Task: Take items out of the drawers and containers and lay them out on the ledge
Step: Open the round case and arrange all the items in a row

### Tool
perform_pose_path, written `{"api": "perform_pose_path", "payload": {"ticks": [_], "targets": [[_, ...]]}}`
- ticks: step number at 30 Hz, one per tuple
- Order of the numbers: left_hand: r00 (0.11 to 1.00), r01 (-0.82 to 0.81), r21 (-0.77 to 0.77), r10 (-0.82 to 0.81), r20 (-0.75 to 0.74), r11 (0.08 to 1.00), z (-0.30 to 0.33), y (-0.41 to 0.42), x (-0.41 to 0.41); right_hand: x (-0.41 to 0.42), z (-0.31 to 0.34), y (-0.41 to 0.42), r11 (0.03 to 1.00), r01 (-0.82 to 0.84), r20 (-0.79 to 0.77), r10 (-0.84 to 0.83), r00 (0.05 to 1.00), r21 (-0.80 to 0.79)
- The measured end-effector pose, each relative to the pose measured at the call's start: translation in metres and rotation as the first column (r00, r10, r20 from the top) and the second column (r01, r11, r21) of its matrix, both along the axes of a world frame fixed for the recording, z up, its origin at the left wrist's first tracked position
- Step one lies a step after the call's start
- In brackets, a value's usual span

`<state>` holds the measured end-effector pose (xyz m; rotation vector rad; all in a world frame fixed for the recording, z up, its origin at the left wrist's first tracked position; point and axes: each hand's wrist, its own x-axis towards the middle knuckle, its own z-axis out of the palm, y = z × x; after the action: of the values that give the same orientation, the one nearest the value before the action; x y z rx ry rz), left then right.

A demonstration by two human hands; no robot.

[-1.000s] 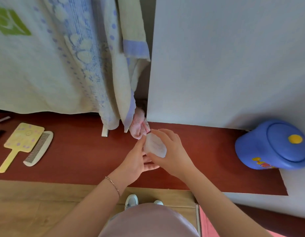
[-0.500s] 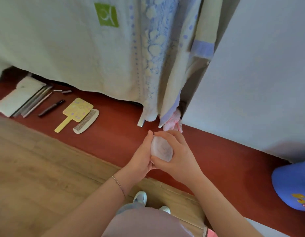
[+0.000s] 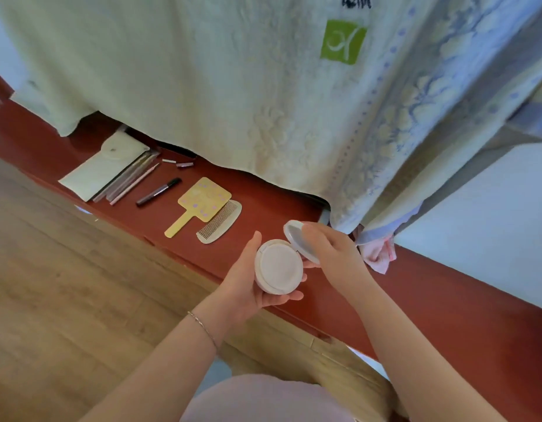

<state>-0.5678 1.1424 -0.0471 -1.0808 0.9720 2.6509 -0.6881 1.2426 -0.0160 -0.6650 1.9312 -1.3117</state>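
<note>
The left hand [image 3: 248,284] cradled the base of a round white compact [image 3: 278,267] in curled fingers, while the right hand [image 3: 333,254] pinched its hinged lid [image 3: 297,240] and held it swung open, just right of centre in the frame and above the front edge of the red ledge [image 3: 263,208]. So this item was out of its container but not yet laid down. To the upper left of the hands, a row already lay on the ledge: a cream comb [image 3: 221,222] touching a yellow hand mirror [image 3: 199,204], then a dark marker [image 3: 158,191], two small caps [image 3: 177,162], some pencils [image 3: 132,182] and a pale pouch [image 3: 105,166] near the hanging towels [image 3: 233,86]. Judged from this, several items were placed; the compact remained to be set beside the comb. No drawers or containers showed, so how much was left could not be told.
</note>
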Motion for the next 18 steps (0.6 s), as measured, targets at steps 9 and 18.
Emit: {"api": "perform_pose_path", "payload": {"ticks": [9, 18], "targets": [[0.982, 0.105, 0.003, -0.104, 0.159, 0.994, -0.008, -0.117, 0.020, 0.038, -0.010, -0.092, 0.854, 0.468, 0.236, -0.515, 0.824, 0.227], [0.789, 0.406, -0.891, -0.570, 0.228, 0.205, -0.046, -0.125, 0.012, 0.051, -0.027, -0.099, 0.663, 0.675, 0.141, -0.739, 0.659, 0.323]]}}
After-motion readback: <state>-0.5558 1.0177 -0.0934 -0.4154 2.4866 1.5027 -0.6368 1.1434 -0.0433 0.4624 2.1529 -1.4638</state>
